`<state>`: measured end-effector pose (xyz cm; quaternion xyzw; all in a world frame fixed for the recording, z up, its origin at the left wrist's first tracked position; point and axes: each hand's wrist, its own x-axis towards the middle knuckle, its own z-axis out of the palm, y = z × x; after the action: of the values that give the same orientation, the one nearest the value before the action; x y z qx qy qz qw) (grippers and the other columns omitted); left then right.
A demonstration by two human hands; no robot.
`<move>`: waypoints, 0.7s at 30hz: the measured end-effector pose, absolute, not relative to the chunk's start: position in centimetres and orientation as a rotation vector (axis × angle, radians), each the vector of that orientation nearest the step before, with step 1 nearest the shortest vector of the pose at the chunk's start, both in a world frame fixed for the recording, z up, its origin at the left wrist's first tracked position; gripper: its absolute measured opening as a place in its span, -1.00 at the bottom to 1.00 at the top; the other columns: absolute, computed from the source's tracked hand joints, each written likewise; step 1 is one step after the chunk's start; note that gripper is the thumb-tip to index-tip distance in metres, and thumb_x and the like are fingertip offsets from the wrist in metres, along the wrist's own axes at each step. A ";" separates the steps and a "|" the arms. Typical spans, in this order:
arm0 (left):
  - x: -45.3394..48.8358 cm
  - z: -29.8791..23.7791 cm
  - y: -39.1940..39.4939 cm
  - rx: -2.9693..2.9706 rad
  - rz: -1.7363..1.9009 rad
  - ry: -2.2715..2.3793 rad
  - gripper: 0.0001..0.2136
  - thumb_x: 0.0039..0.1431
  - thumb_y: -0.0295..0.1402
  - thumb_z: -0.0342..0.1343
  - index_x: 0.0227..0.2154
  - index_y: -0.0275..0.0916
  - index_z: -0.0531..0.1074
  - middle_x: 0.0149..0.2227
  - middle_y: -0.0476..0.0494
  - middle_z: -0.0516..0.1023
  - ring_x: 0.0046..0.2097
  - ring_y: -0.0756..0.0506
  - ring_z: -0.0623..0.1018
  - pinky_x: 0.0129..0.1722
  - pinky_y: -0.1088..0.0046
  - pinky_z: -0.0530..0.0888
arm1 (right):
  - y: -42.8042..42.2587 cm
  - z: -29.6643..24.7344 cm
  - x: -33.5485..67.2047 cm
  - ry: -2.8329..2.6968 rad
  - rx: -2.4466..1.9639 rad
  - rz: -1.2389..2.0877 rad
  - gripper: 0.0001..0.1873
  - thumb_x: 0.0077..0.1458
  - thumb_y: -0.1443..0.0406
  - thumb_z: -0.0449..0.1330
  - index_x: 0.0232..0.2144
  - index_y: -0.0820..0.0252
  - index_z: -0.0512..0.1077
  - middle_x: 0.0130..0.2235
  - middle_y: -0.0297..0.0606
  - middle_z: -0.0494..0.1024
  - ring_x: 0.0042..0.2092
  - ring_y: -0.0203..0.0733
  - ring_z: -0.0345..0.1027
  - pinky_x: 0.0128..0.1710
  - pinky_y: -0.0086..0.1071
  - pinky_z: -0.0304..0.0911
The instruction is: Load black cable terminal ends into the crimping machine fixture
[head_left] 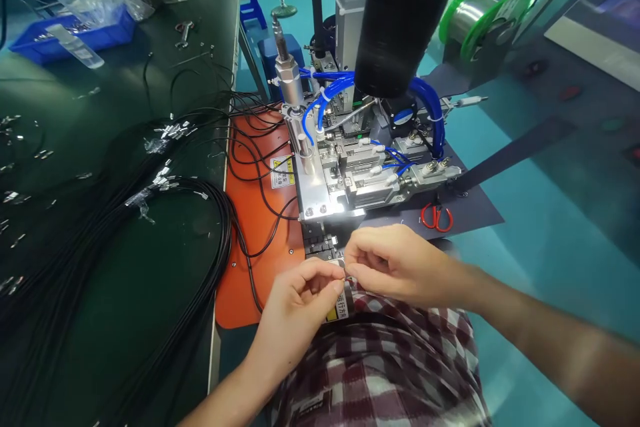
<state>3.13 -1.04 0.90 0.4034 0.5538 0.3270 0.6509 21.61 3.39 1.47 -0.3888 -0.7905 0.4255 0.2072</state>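
My left hand (295, 307) and my right hand (400, 263) meet fingertip to fingertip just in front of a small metal machine (345, 167) with blue air hoses. Both hands are closed in a pinch on a tiny metal piece (343, 267) at the end of a thin black cable; its exact shape is too small to make out. The hands hover over the machine's front fixture (320, 243) and above my checked shirt. The machine stands on an orange base plate (250, 240).
Bundles of black cables (150, 213) with metal tips spread over the dark green bench on the left. A blue tray (75, 37) and plastic bags sit at the far left. Red scissors (437, 217) lie right of the machine. A green solder spool (475, 13) stands behind.
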 end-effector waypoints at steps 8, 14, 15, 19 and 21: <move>3.1 0.4 -0.7 0.730 0.661 1.258 -0.80 -0.08 -0.28 0.29 -0.52 -0.32 0.47 -0.66 0.10 0.21 -0.57 0.10 0.11 -0.57 0.56 0.02 | 5.1 -0.1 21.3 -1.862 -0.956 1.876 -0.85 0.12 0.31 0.11 -0.48 0.20 0.37 -0.55 -0.45 0.29 -0.54 -0.39 0.07 -0.59 -0.50 0.02; 3.0 0.1 -0.7 0.672 0.774 1.252 -0.80 0.01 -0.27 0.24 -0.53 -0.30 0.42 -0.69 0.12 0.17 -0.57 0.10 0.09 -0.55 0.54 0.01 | 3.3 -0.7 20.2 -1.510 -1.147 1.736 -0.83 0.12 0.25 0.14 -0.47 0.20 0.41 -0.50 -0.40 0.38 -0.53 -0.37 0.16 -0.57 -0.47 0.08; 3.0 0.1 -0.7 0.654 0.795 1.252 -0.80 0.02 -0.27 0.24 -0.52 -0.30 0.42 -0.69 0.12 0.17 -0.57 0.10 0.09 -0.55 0.55 0.02 | 2.7 -0.9 20.1 -1.437 -1.193 1.725 -0.82 0.12 0.23 0.14 -0.46 0.20 0.41 -0.51 -0.40 0.38 -0.56 -0.37 0.15 -0.60 -0.47 0.07; 3.1 0.0 -0.8 0.621 0.838 1.255 -0.81 0.03 -0.28 0.25 -0.48 -0.29 0.41 -0.67 0.13 0.17 -0.57 0.10 0.09 -0.55 0.56 0.03 | 0.7 -1.6 19.1 -1.321 -1.310 1.625 -0.83 0.06 0.20 0.21 -0.42 0.20 0.45 -0.58 -0.43 0.32 -0.59 -0.36 0.13 -0.61 -0.45 0.04; 3.1 -0.1 -0.9 0.639 0.833 1.256 -0.81 0.05 -0.27 0.23 -0.46 -0.29 0.42 -0.67 0.13 0.17 -0.56 0.10 0.09 -0.55 0.56 0.03 | 0.0 -1.8 18.5 -1.285 -1.340 1.587 -0.81 0.05 0.18 0.22 -0.43 0.20 0.44 -0.59 -0.43 0.31 -0.59 -0.36 0.11 -0.60 -0.45 0.02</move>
<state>3.11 -0.87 -0.08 0.2849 0.5603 0.3715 0.6833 18.52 0.02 -1.84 -0.5155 -0.4942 0.6105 0.3424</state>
